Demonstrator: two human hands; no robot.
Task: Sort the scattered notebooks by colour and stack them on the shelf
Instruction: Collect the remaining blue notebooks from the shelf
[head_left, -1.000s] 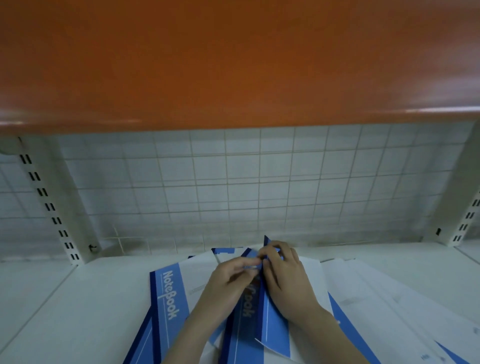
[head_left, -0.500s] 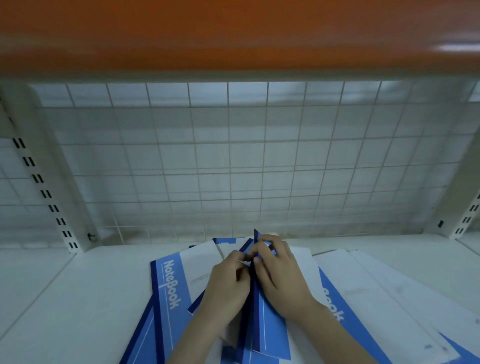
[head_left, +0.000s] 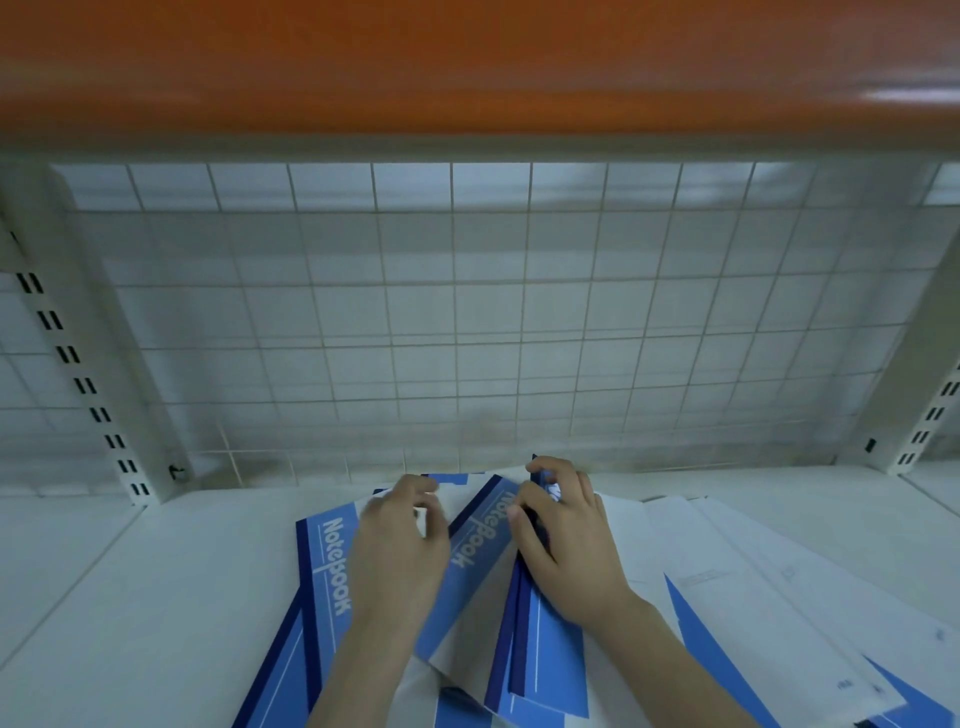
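Low in the frame's centre, your right hand (head_left: 563, 540) pinched an upright blue notebook (head_left: 540, 639); your left hand (head_left: 402, 540) rested curled, grasp unclear.

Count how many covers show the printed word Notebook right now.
2. One is on the blue-and-white paper notebook under the left hand; the other on the notebook between the hands. Others may be hidden.

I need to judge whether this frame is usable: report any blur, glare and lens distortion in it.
Head view: the left hand is smeared by motion blur, while the right hand and the "Notebook" lettering stay readable; a glare streak sits on the orange shelf edge; the wire grid back bows from wide-angle distortion; lighting is dim and bluish.
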